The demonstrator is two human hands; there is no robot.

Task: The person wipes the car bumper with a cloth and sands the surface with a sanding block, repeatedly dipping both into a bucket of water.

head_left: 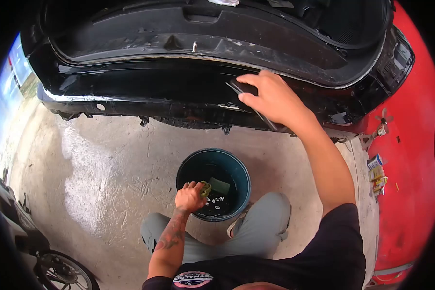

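My left hand [191,197] is closed on a crumpled yellow-green cloth [206,189] over the near left rim of a dark teal bucket [247,170]. Dark water fills the bottom of the bucket, and a green rectangular sponge [219,186] sits in it. My right hand [274,99] grips a long, dark flat block [246,87] with a thin light edge, thumb and forefinger on either side of it. The block lies close against the glossy black rear panel [145,83] of a car, below its open trunk; my palm hides part of it.
A metal latch [195,47] stands up from the trunk sill. To the right, a red surface [411,145] carries small boxes [376,174] at its edge. A motorcycle wheel [65,270] is at lower left. Wet-looking white patches mark the concrete floor [125,164].
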